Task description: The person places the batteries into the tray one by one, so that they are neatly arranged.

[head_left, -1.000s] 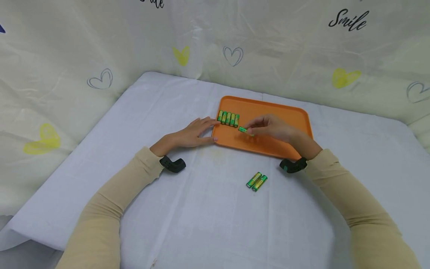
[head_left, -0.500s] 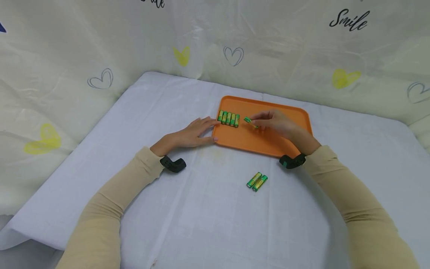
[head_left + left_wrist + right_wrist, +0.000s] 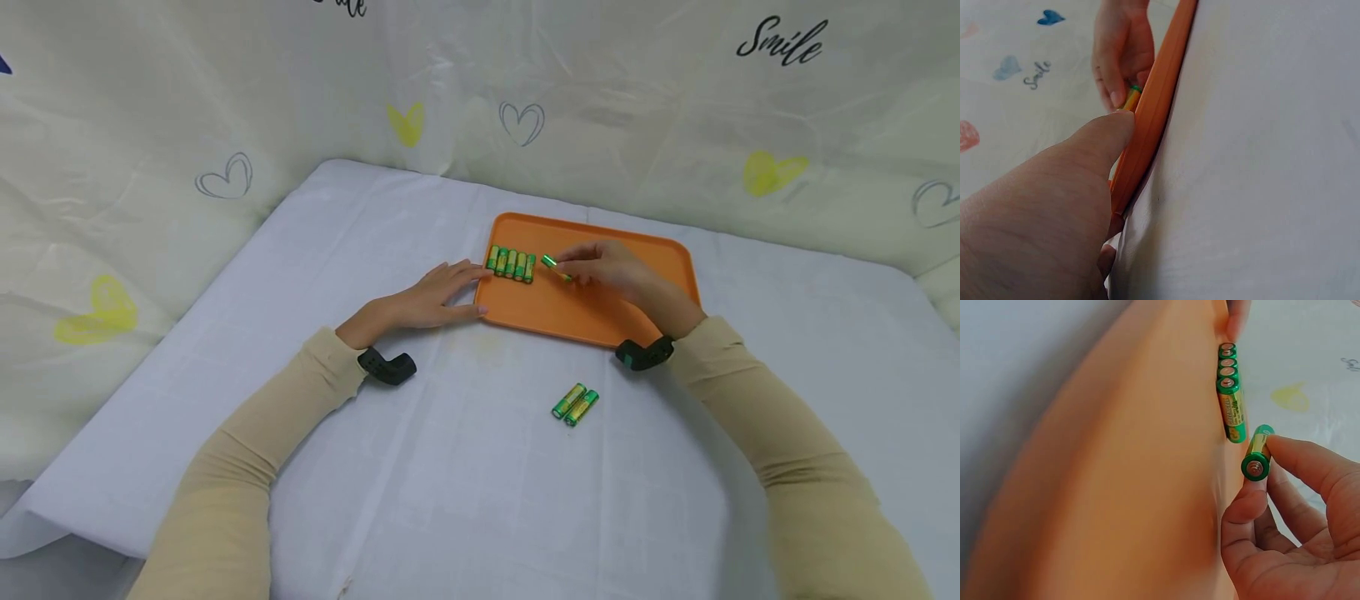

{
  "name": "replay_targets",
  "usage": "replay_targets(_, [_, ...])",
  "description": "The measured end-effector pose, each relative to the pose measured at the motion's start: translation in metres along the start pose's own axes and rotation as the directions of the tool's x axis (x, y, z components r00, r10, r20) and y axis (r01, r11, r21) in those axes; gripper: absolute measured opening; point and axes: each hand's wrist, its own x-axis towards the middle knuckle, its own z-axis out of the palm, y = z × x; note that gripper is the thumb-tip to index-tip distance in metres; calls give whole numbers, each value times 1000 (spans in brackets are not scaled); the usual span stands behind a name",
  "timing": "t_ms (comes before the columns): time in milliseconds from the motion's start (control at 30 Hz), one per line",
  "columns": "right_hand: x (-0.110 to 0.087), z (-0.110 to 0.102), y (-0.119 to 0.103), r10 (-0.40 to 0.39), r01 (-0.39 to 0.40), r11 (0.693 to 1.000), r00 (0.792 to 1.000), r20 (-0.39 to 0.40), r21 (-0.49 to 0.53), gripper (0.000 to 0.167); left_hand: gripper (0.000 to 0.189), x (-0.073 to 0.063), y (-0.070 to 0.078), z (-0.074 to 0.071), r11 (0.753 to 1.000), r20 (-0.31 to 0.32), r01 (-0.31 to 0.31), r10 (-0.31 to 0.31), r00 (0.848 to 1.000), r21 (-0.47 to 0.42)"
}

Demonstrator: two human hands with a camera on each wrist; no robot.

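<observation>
My right hand (image 3: 606, 268) pinches a green-and-yellow battery (image 3: 1259, 453) between thumb and fingers, over the orange tray (image 3: 577, 321). To the left of it, a row of several matching batteries (image 3: 511, 263) lies side by side inside the tray's left end; the right wrist view shows the row (image 3: 1232, 412) end-on. My left hand (image 3: 431, 298) rests at the tray's left edge with fingers spread, fingertips and thumb on the rim. In the left wrist view, the left thumb (image 3: 1100, 140) lies along the orange rim, and the held battery (image 3: 1131, 98) shows just past its tip.
Two more batteries (image 3: 575, 405) lie side by side on the white tablecloth (image 3: 480, 467), in front of the tray. Behind the table hangs a pale sheet (image 3: 637, 125) printed with hearts and words. Each wrist carries a black camera mount (image 3: 387, 367).
My right hand has lifted the battery slightly away from the near side, up beside the row, and turned it a little. The left hand and the other batteries stay in place.
</observation>
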Motion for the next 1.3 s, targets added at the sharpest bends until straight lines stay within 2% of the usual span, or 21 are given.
replay_targets(233, [2,-1,-5,9,-10,999,1000,8,52,42,67,0,0,0,1000,0,-1,1,1000,-6])
replay_targets(400, [4,0,-6,29,-29,999,1000,0,24,43,67,0,1,0,1000,4,6,-6,1000,-5])
replay_targets(633, [7,6,-9,46,-49,996,998,-40,-76,41,67,-1,2,0,1000,4,8,-8,1000,-4])
replay_targets(867, [12,13,-7,22,-27,998,996,-85,-61,38,67,-1,2,-1,1000,2,-2,2,1000,8])
replay_targets(1100, [9,17,-7,-36,35,999,999,-29,-22,39,66,-2,3,-2,1000,5,5,-5,1000,-2])
replay_targets(1300, [8,17,-6,-76,76,996,997,5,-38,47,66,-1,2,-1,1000,2,3,-3,1000,2])
